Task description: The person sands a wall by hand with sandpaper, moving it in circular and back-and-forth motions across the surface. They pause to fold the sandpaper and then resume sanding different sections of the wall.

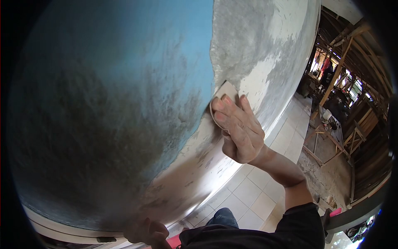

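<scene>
My right hand (242,130) presses a folded piece of sandpaper (227,92) flat against a large curved panel, fingers together over it. The panel has blue paint (166,45) with dark smudges on the left and sanded, pale grey and white filler (257,79) on the right. The sandpaper lies on the ragged border between the two. Low in the view, my left hand (147,231) is close to the panel's lower edge in deep shadow. Its fingers look partly bent, but blur and darkness hide whether it touches or holds anything.
Pale floor tiles (248,195) run beside the panel. Further right are a wooden trestle frame (331,139), timber posts (338,68) and a cluttered work area. A light trim strip with a dark slot (106,239) runs along the bottom left. A pink object (335,212) sits at lower right.
</scene>
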